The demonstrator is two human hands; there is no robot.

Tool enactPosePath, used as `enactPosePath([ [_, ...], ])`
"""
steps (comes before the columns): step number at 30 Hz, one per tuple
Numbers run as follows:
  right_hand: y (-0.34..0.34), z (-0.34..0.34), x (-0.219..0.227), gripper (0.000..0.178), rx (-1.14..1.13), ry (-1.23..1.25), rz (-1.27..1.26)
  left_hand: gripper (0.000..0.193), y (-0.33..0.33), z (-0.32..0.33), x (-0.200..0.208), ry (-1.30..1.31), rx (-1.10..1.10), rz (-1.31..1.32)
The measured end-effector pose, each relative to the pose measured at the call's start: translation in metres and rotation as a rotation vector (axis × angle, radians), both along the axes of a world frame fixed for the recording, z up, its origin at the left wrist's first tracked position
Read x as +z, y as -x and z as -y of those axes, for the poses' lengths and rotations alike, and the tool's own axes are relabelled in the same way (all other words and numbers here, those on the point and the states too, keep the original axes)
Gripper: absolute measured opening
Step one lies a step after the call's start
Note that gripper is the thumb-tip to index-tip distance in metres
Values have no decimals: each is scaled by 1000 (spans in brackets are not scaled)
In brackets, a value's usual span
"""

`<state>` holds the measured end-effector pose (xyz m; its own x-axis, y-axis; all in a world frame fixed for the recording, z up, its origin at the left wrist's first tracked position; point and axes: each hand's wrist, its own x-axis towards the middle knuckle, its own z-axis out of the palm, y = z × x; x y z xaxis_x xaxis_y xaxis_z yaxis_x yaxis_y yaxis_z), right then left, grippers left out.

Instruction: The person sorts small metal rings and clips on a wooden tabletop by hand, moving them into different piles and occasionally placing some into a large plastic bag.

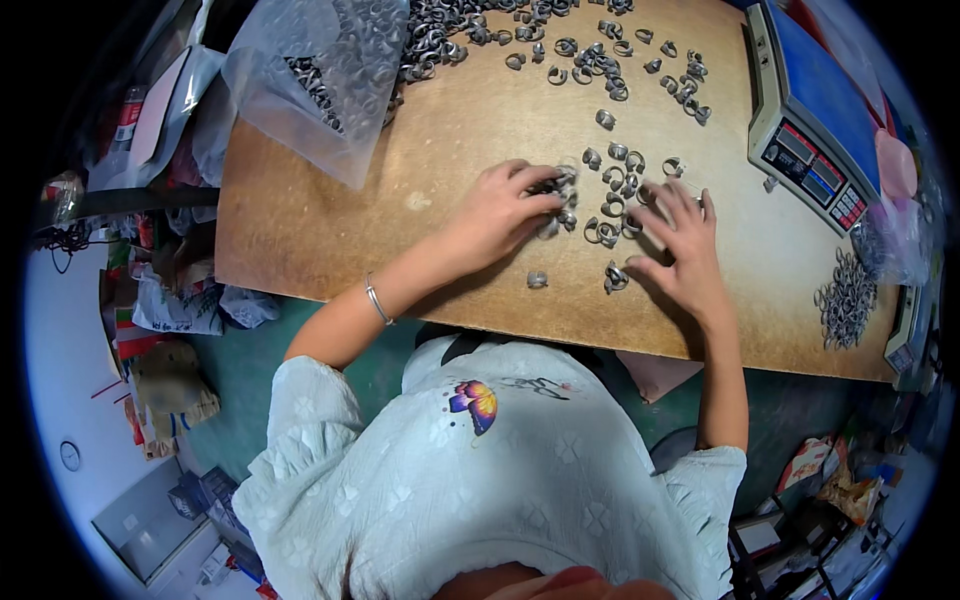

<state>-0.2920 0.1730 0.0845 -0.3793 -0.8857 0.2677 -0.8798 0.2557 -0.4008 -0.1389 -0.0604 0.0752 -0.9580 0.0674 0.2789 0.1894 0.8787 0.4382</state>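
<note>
My left hand point(500, 215) is on the table with its fingers curled round a small cluster of grey metal rings point(567, 190). Part of that cluster is hidden under the fingers. Across from it, my right hand point(685, 245) has its fingers spread, slightly blurred, with the fingertips at the edge of a loose group of rings point(612, 206). Whether those fingertips touch a ring, I cannot tell. One ring point(537, 279) lies alone below my left hand, and a few more rings point(615, 278) lie by my right thumb.
A large heap of rings point(430, 40) covers the far left, beside a clear plastic bag point(345, 150) with more rings inside. Scattered rings point(600, 60) lie at the far middle. On the right are a blue-topped digital scale point(820, 100) and a pile of dark oval links point(846, 300).
</note>
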Motion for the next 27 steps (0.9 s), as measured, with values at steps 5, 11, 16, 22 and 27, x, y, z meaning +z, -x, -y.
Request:
enactPosePath([
  [5,-2,-15,-18,19,-92,154,135,15,-13,13,-11,-564,287,-57],
  [11,2,-29,-33,9,-469,388,564,25,-6,34,-3,-1669,426,17],
  [16,9,-32,-36,16,-481,506,566,33,-7,54,5,-1548,469,-20],
  [22,4,-40,-40,30,-517,457,421,29,-26,65,10,-1118,637,166],
  [27,15,-34,-34,41,-534,435,477,29,-30,59,4,-959,416,16],
])
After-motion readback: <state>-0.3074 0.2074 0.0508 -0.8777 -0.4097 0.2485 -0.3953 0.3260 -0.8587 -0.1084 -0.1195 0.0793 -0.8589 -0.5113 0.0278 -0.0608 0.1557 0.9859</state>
